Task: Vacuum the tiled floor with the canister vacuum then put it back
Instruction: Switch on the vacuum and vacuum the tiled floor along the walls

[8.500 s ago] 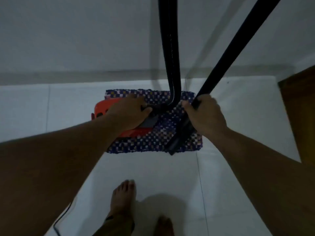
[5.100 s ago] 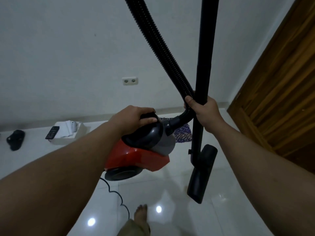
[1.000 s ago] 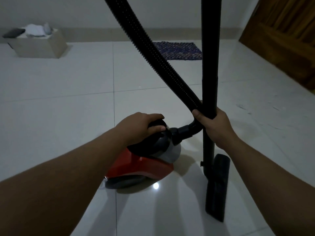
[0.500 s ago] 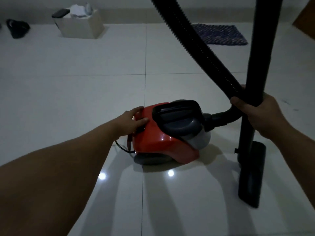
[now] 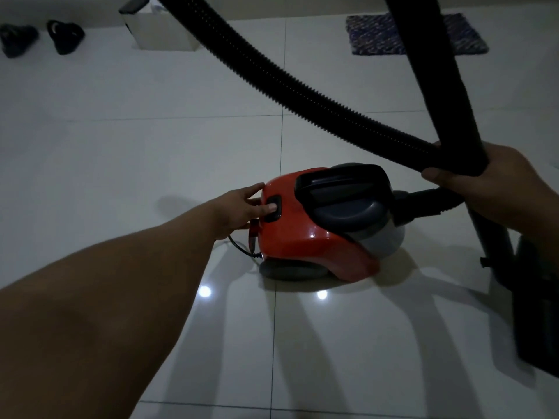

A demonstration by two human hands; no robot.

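Note:
A red canister vacuum [image 5: 305,237] with a dark grey top and black handle stands on the white tiled floor [image 5: 151,152]. My left hand [image 5: 242,211] rests against its rear end, one finger on the black button [image 5: 272,208] there, fingers spread. My right hand [image 5: 490,182] grips the black wand [image 5: 435,77] together with the ribbed black hose [image 5: 272,74], which curves into the vacuum's front. The black floor nozzle [image 5: 538,313] stands on the tiles at the right edge. A black power cord [image 5: 242,246] leaves the vacuum's rear.
A blue patterned mat [image 5: 414,37] lies at the far right by the wall. A white box [image 5: 160,31] stands at the back, with two dark slippers [image 5: 65,36] to its left. Open tiles stretch between them and the vacuum.
The vacuum has been carried off the mat and set down on the tiles. My left hand left the top handle and moved to the button at the vacuum's rear.

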